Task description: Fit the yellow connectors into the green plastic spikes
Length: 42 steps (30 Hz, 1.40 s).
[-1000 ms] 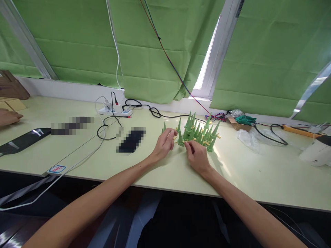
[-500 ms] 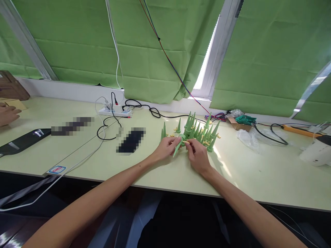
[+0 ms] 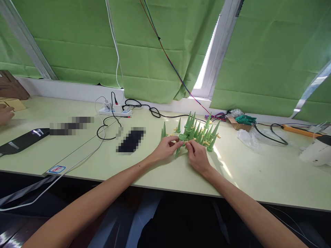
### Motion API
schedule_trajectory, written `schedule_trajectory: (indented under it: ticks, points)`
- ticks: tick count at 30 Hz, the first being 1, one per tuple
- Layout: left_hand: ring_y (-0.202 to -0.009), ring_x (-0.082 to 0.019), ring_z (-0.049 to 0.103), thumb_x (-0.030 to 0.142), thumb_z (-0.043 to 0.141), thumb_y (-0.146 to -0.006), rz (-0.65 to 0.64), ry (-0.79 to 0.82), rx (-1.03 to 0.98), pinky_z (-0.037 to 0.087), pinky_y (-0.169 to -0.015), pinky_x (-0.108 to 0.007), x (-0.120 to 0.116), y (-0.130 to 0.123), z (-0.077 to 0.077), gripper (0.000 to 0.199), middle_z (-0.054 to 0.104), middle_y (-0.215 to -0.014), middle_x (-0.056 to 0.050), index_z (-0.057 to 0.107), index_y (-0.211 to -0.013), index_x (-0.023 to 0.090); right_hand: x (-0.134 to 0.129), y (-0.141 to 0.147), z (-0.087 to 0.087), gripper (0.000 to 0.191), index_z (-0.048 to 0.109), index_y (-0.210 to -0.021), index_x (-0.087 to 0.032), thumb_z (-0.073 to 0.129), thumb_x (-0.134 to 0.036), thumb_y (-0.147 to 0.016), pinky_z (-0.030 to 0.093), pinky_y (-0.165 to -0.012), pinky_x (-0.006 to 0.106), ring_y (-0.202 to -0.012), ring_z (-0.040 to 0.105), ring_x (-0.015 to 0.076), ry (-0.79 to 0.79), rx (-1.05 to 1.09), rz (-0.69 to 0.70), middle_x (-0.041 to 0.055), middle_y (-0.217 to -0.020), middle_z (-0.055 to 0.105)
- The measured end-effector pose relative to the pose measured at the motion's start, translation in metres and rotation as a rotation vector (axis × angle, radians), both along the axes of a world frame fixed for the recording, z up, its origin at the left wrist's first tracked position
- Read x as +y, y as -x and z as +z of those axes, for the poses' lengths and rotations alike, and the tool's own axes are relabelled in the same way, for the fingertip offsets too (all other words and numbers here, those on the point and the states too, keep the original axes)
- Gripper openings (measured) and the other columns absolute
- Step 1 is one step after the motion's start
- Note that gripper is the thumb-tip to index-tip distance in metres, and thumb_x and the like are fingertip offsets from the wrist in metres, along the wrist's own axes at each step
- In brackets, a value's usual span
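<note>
Pinching green spike (image 3: 182,137), left hand (image 3: 165,148); sticker (image 3: 57,169) illegible.

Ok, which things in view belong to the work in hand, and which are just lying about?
In the work:
- green spike, tip down in the left hand; right hand close beside it
- upright green spikes with small yellow fittings

Lying about:
- power strip
- small cardboard box
- clear plastic bag
- white device at the right edge
</note>
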<state>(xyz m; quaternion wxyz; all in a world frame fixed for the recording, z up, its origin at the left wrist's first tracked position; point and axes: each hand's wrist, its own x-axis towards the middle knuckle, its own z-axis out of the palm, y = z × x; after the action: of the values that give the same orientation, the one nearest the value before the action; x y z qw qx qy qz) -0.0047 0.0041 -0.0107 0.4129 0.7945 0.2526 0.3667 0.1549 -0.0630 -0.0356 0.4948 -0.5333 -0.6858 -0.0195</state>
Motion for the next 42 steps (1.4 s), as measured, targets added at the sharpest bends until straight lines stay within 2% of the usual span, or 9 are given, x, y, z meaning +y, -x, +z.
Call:
schedule_trajectory:
  ticks: [7, 17, 20, 23, 26, 29, 33, 42]
  points:
    - [-0.053, -0.006, 0.033, 0.047, 0.056, -0.087, -0.054, 0.005, -0.020, 0.026, -0.046, -0.020, -0.001, 0.000, 0.003, 0.036, 0.049, -0.070, 0.002, 0.066, -0.088, 0.013, -0.001, 0.000, 0.000, 0.033, 0.047, -0.070, -0.021, 0.037, -0.029, -0.100, 0.034, -0.057, 0.025, -0.056, 0.049, 0.0129, 0.001, 0.013, 0.003, -0.0009, -0.063, 0.055]
    - [-0.049, -0.003, 0.033, 0.044, 0.063, -0.083, 0.046, -0.004, -0.044, 0.024, -0.043, -0.019, -0.001, -0.002, 0.001, 0.029, 0.052, -0.077, 0.002, 0.059, -0.089, 0.015, -0.004, 0.003, 0.003, 0.025, 0.053, -0.080, -0.020, 0.042, -0.031, -0.099, 0.037, -0.059, 0.026, -0.059, 0.049, 0.0130, -0.046, 0.058, -0.007, -0.0005, -0.068, 0.056]
    - [-0.045, -0.003, 0.037, 0.041, 0.064, -0.082, 0.021, 0.094, -0.077, 0.026, -0.042, -0.018, 0.003, -0.001, -0.001, 0.027, 0.050, -0.068, 0.004, 0.054, -0.081, 0.016, -0.004, 0.003, 0.004, 0.023, 0.055, -0.084, -0.020, 0.042, -0.031, -0.099, 0.040, -0.060, 0.027, -0.062, 0.053, 0.0138, -0.054, 0.065, 0.013, 0.0010, -0.072, 0.059]
    - [-0.038, -0.005, 0.038, 0.048, 0.054, -0.088, -0.039, 0.270, -0.048, 0.027, -0.038, -0.019, 0.009, -0.002, -0.004, 0.038, 0.045, -0.051, 0.004, 0.051, -0.069, 0.015, -0.004, 0.003, 0.004, 0.021, 0.057, -0.089, -0.020, 0.042, -0.031, -0.099, 0.042, -0.063, 0.027, -0.067, 0.056, 0.0152, -0.069, 0.056, 0.040, 0.0026, -0.076, 0.061]
    - [-0.037, -0.008, 0.043, 0.058, 0.049, -0.089, -0.087, 0.460, -0.093, 0.029, -0.035, -0.020, 0.012, -0.004, -0.005, 0.049, 0.050, -0.052, 0.001, 0.053, -0.069, 0.014, -0.005, 0.003, 0.006, 0.019, 0.058, -0.091, -0.019, 0.043, -0.029, -0.099, 0.042, -0.064, 0.028, -0.069, 0.057, 0.0159, -0.085, 0.028, 0.059, 0.0038, -0.080, 0.063]
    - [-0.037, -0.008, 0.046, 0.061, 0.052, -0.087, -0.144, 0.583, -0.116, 0.030, -0.032, -0.020, 0.011, -0.005, -0.004, 0.051, 0.055, -0.056, -0.002, 0.056, -0.071, 0.012, -0.005, 0.003, 0.006, 0.017, 0.059, -0.092, -0.019, 0.045, -0.027, -0.098, 0.042, -0.063, 0.028, -0.069, 0.056, 0.0155, -0.094, 0.010, 0.069, 0.0039, -0.081, 0.063]
    - [-0.035, -0.006, 0.044, 0.060, 0.054, -0.086, -0.188, 0.655, -0.120, 0.030, -0.031, -0.020, 0.012, -0.004, -0.003, 0.052, 0.058, -0.060, -0.003, 0.057, -0.071, 0.011, -0.006, 0.004, 0.006, 0.016, 0.059, -0.092, -0.019, 0.046, -0.027, -0.098, 0.042, -0.061, 0.028, -0.066, 0.055, 0.0149, -0.092, 0.015, 0.075, 0.0033, -0.080, 0.063]
    - [-0.037, -0.006, 0.045, 0.059, 0.057, -0.085, -0.242, 0.665, -0.126, 0.032, -0.033, -0.021, 0.012, -0.002, -0.002, 0.048, 0.060, -0.065, -0.004, 0.057, -0.079, 0.011, -0.006, 0.004, 0.004, 0.016, 0.058, -0.091, -0.020, 0.045, -0.027, -0.097, 0.044, -0.061, 0.028, -0.067, 0.058, 0.0154, -0.094, 0.035, 0.093, 0.0038, -0.080, 0.064]
